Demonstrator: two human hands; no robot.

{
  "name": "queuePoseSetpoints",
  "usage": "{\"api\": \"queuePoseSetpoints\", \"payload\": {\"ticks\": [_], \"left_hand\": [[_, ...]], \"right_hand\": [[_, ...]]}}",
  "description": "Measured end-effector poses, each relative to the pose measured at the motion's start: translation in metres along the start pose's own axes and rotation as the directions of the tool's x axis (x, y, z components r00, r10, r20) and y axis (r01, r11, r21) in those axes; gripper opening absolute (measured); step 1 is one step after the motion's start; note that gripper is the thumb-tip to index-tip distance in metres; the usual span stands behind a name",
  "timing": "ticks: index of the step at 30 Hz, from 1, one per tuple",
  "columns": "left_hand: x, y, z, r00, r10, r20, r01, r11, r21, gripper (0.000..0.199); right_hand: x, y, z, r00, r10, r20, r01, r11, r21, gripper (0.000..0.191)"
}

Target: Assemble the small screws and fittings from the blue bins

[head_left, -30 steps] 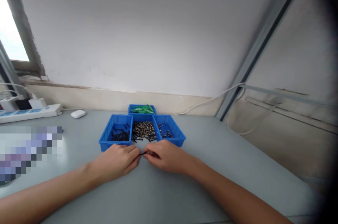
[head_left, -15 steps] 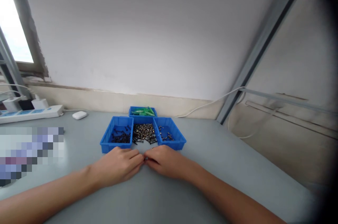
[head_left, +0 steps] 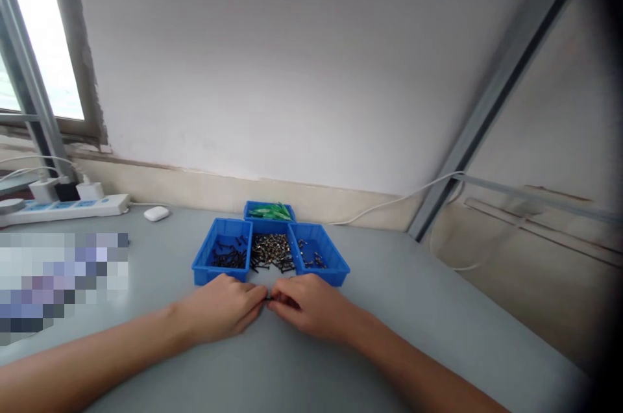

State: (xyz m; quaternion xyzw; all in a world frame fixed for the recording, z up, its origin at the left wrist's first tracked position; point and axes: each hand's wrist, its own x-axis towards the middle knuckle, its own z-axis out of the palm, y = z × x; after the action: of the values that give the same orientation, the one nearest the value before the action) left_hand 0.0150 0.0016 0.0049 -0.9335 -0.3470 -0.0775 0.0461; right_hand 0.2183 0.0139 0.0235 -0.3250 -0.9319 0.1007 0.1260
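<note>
My left hand [head_left: 224, 309] and my right hand [head_left: 311, 306] meet fingertip to fingertip just in front of the blue bins. Both are pinched around a small dark piece [head_left: 267, 298], mostly hidden by the fingers; it may be a screw. Behind my left hand is a blue bin [head_left: 198, 270] with black screws [head_left: 231, 258]. Behind my right hand, another blue bin [head_left: 341, 270] has a few small metal parts [head_left: 316, 260]. Between them lies a heap of mixed screws and metal parts [head_left: 272, 249], in a middle bin with some at its front.
A small blue bin with green packets [head_left: 270, 211] is at the back. On the left are a white power strip [head_left: 92, 206], a white case [head_left: 156, 213] and a blurred-out flat item [head_left: 58, 283]. A white cable [head_left: 379, 206] runs along the wall to a metal post [head_left: 457, 160].
The whole view has shifted, so the scene sits slightly further right and lower. The fingertips are still together, with my right fingers slightly more spread around the small piece.
</note>
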Motion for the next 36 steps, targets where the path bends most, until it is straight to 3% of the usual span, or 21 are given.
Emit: {"api": "queuePoseSetpoints", "payload": {"ticks": [6, 14, 18, 24, 27, 31, 36], "left_hand": [[-0.0015, 0.0001, 0.0031, 1.0, 0.02, -0.024, -0.02, 1.0, 0.003, 0.016], [-0.0009, -0.0001, 0.0034, 0.999, 0.001, -0.039, 0.003, 0.993, 0.117, 0.014], [-0.0029, 0.0011, 0.0018, 0.994, 0.074, -0.081, -0.055, 0.974, 0.222, 0.013], [-0.0046, 0.0044, 0.002, 0.963, 0.212, -0.164, -0.17, 0.956, 0.237, 0.018], [-0.0042, 0.0036, 0.0011, 0.976, 0.178, -0.127, -0.146, 0.963, 0.227, 0.017], [-0.0033, 0.0006, -0.0006, 0.997, 0.051, -0.063, -0.041, 0.987, 0.157, 0.015], [-0.0008, -0.0022, 0.0054, 0.997, -0.071, -0.041, 0.071, 0.997, -0.017, 0.017]], "right_hand": [[0.0009, 0.0, -0.0005, 1.0, 0.012, -0.007, -0.012, 0.999, 0.04, 0.017], [0.0037, 0.0041, -0.0024, 0.996, 0.077, 0.04, -0.075, 0.996, -0.046, 0.013], [0.003, 0.005, 0.0001, 0.998, 0.037, 0.047, -0.033, 0.997, -0.07, 0.013], [0.0029, 0.0037, 0.0069, 0.998, -0.019, 0.052, 0.022, 0.998, -0.058, 0.016], [0.0027, 0.0036, 0.0055, 0.999, -0.004, 0.054, 0.007, 0.998, -0.056, 0.016], [0.0023, 0.0033, -0.0003, 0.996, 0.078, 0.045, -0.076, 0.997, -0.032, 0.011], [0.0029, 0.0023, -0.0019, 0.994, 0.102, 0.028, -0.105, 0.977, 0.183, 0.01]]}}
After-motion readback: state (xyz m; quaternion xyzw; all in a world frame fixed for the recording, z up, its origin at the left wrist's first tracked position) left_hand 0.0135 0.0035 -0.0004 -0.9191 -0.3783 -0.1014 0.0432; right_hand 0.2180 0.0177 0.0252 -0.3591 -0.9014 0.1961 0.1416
